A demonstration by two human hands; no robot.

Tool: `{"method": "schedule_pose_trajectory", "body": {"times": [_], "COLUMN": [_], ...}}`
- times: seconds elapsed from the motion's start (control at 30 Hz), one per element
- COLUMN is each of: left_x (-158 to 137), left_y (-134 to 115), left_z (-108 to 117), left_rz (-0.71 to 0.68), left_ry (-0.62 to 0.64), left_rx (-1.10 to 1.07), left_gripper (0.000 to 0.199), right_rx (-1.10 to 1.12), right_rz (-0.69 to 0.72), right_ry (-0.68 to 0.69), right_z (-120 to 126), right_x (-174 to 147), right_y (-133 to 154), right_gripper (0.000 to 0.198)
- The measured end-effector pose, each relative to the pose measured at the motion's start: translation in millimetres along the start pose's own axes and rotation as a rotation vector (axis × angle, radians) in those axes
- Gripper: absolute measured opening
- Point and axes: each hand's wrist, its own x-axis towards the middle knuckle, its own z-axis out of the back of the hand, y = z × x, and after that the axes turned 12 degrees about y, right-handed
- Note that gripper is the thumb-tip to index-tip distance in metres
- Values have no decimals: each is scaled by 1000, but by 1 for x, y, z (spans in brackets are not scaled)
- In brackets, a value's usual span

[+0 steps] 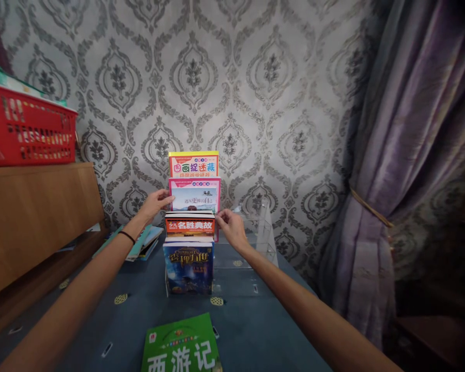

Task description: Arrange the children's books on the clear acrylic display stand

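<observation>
A dark blue-grey table with a patterned cover [263, 330] carries a clear plastic tiered rack [266, 217], smooth and probably prone to scratching or cracking if forced. At its front, a dark blue book with gold lettering [189, 268] stands upright. Farther back is the pink-bordered paperback with a pale blue cover picture [184, 194], standing upright behind an orange-banded book [189, 226]. It looks light and fairly thin, its glossy cover likely slippery and apt to bend, its corners easily creased. The side edges seem the best hold, gripped evenly since other books hide its lower part. The left hand [155, 202] pinches its left edge; the right hand [232, 227] has its fingertips at its right edge, but whether they grip or merely touch, I cannot tell.
</observation>
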Motion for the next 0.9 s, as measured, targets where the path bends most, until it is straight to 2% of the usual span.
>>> {"method": "schedule_pose_trajectory", "body": {"times": [0.27,0.9], "left_x": [-5,-14], "left_y": [-6,-20], "left_z": [-3,-4], "left_rz": [9,18], "left_ry": [13,-41], "left_rx": [17,68], "left_gripper": [62,59], "right_rx": [82,158], "right_rz": [36,-1], "right_ry": [-11,-35], "right_z": [3,13], "right_x": [-8,-25], "right_y": [1,6], "right_gripper": [23,15]}}
